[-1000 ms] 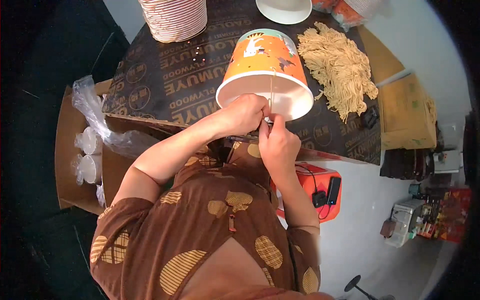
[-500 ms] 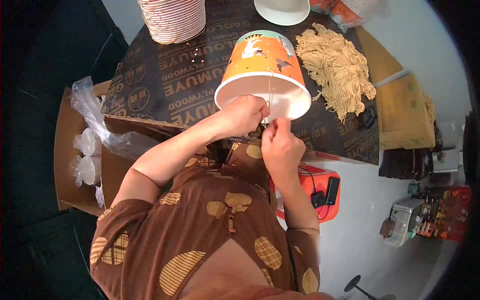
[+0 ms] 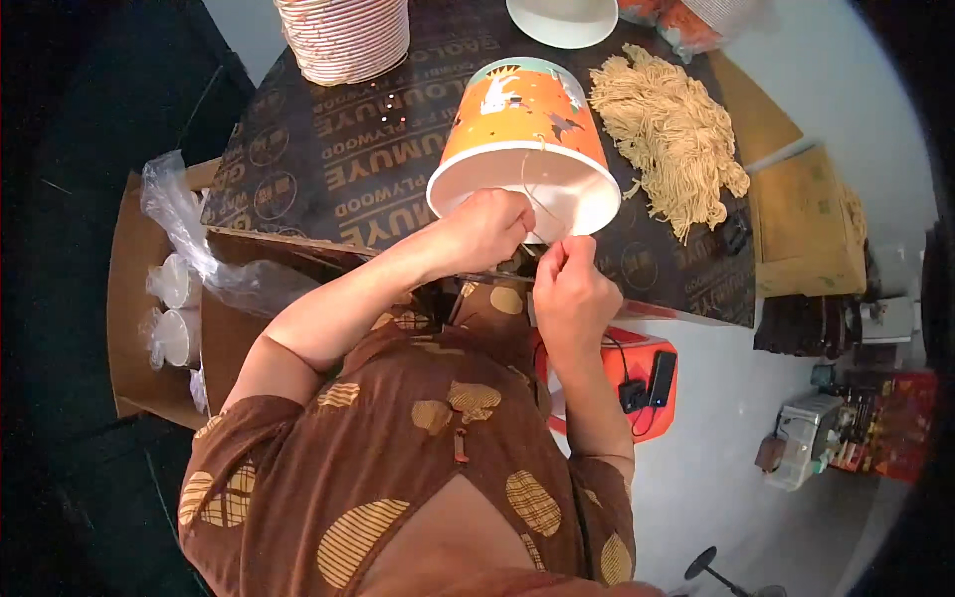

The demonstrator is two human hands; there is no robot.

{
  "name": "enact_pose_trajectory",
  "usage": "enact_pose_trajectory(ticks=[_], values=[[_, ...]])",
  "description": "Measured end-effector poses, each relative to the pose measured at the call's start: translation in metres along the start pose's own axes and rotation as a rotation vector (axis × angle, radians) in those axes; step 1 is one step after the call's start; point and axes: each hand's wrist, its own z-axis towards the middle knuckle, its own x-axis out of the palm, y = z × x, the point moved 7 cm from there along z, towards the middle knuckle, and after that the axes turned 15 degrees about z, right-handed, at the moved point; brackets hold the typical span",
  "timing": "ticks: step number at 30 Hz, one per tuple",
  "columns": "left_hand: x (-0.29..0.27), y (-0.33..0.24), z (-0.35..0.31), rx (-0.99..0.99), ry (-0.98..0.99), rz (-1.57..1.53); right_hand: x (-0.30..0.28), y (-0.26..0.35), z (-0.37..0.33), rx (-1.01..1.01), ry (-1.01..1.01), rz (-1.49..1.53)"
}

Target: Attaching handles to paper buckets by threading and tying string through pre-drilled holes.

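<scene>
An orange paper bucket with a pale green band lies tipped on the table, its white mouth toward me. From a hole in its side near the rim, a thin beige cord loops down across the opening to my hands. My left hand is closed in a pinch on the cord in front of the bucket's mouth. Just to its right, my right hand is also closed, thumb and finger pinched on the cord. The cord's ends are mostly hidden by my fingers. A pile of beige cords lies right of the bucket.
Nested paper buckets stand at the far left of the dark plywood table. A white bowl-like container sits at the back. An open cardboard box with wrapped white cups stands left; a red stool holds a black device at right.
My right hand has moved slightly right, away from the left. The cord, straight before, now hangs in a slack curve. The bucket has hardly moved.
</scene>
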Motion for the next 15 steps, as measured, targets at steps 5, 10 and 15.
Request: enact_pose_trajectory(ticks=[5,10,15], values=[[0.001,-0.001,0.002,0.046,-0.017,0.061,-0.001,-0.007,-0.002,0.040,0.042,-0.044],[-0.001,-0.004,0.003,0.041,-0.029,0.112,-0.003,-0.011,-0.005,0.102,0.056,0.024],[0.000,-0.001,0.005,0.081,-0.069,0.086,0.002,0.009,-0.020,-0.184,0.041,0.262]])
